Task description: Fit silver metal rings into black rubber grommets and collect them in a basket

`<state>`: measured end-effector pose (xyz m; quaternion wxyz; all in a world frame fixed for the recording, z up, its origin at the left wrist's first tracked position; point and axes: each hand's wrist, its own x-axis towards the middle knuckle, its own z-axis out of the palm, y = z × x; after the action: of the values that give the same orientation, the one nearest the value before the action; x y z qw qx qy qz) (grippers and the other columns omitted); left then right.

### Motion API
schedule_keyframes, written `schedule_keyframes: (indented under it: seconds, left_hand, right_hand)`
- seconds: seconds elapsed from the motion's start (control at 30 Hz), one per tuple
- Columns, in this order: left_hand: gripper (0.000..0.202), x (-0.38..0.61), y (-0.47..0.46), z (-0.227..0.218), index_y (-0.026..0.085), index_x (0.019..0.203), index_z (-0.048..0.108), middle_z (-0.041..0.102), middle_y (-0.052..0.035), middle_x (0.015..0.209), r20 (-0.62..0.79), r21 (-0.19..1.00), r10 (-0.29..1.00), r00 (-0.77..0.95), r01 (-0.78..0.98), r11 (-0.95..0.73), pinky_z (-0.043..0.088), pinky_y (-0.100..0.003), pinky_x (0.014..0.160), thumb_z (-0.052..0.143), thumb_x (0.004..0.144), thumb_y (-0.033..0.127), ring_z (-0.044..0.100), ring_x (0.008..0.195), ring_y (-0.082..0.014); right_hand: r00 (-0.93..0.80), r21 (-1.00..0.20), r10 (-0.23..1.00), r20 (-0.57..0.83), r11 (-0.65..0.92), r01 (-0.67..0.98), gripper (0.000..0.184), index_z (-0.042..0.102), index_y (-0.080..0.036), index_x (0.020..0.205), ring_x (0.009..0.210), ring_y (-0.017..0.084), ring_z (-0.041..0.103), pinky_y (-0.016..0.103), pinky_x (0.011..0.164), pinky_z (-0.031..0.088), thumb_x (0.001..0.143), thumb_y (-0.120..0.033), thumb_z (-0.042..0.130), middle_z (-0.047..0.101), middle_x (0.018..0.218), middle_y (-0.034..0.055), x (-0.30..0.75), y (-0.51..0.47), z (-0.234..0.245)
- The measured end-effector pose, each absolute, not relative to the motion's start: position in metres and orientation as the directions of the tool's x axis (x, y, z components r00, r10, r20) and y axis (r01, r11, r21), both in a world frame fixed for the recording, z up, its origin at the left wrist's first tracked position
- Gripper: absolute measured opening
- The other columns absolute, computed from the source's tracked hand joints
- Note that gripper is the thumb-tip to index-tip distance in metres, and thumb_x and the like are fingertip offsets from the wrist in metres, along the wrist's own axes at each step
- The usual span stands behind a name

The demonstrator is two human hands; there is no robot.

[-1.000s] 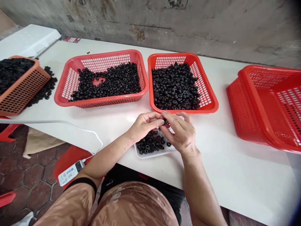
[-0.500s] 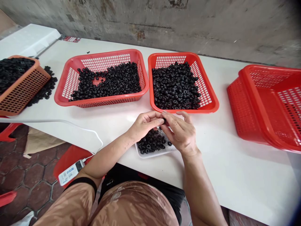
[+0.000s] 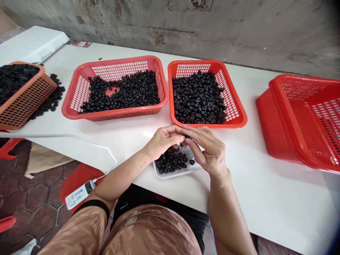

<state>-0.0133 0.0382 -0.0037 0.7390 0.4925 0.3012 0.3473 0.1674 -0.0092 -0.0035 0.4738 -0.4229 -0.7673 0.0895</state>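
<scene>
My left hand point(image 3: 165, 141) and my right hand point(image 3: 208, 150) meet over a shallow clear plastic tray point(image 3: 174, 174). Between their fingertips is a small black ring-shaped part point(image 3: 186, 136), mostly hidden by the fingers. Both hands are closed in a pinch on it. Loose black rings point(image 3: 171, 161) lie in the tray below, heaped towards its left side. Just beyond the hands stands a red basket point(image 3: 208, 125) holding many black parts. To its left, a wider red basket point(image 3: 124, 110) holds more of them.
Nested red baskets point(image 3: 278, 124) stand on the right of the white table point(image 3: 247, 198). At the left is an orange basket point(image 3: 29, 101) full of black parts, with a spilled pile point(image 3: 51, 101) beside it. A white cable point(image 3: 79, 140) runs to a power strip point(image 3: 79, 194). A concrete wall point(image 3: 170, 32) rises behind.
My right hand has shifted slightly right, its fingers straighter and its thumb now against the left fingertips. More of the tray shows beneath. My left hand has barely moved.
</scene>
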Motion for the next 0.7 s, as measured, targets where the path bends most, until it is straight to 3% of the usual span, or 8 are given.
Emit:
schedule_keyframes:
  seconds: [0.3,0.5,0.7]
  left_hand:
    - [0.043,-0.0147,0.0408,-0.0066,0.017,0.106,0.077,0.077,-0.0063,0.088,-0.165,0.883,0.740,0.652,-0.237,0.406,0.045,-0.025,0.068,0.085,0.078,0.049,0.072,0.080,-0.0157]
    - [0.044,-0.0151,0.0425,-0.0047,0.016,0.102,0.074,0.076,-0.0050,0.085,-0.173,0.858,0.725,0.666,-0.260,0.444,0.044,-0.022,0.066,0.086,0.077,0.050,0.070,0.077,-0.0128]
    - [0.044,-0.0166,0.0427,-0.0033,0.014,0.094,0.072,0.075,-0.0050,0.082,-0.177,0.842,0.696,0.696,-0.259,0.472,0.042,-0.022,0.065,0.086,0.076,0.052,0.067,0.074,-0.0109]
  right_hand:
    - [-0.014,-0.764,0.849,0.529,0.483,0.427,0.020,0.079,-0.030,0.115,0.110,0.026,0.076,0.045,0.099,0.062,0.099,-0.026,0.067,0.079,0.119,0.0053,0.1698,-0.0103,-0.0066]
    - [-0.050,-0.778,0.836,0.546,0.529,0.339,0.030,0.077,-0.032,0.121,0.113,0.022,0.075,0.041,0.101,0.062,0.098,-0.017,0.066,0.078,0.122,0.0030,0.1679,-0.0056,-0.0091]
    - [-0.108,-0.757,0.834,0.541,0.538,0.371,0.034,0.076,-0.032,0.123,0.115,0.021,0.074,0.039,0.102,0.061,0.098,-0.013,0.064,0.077,0.125,0.0024,0.1708,-0.0083,-0.0003]
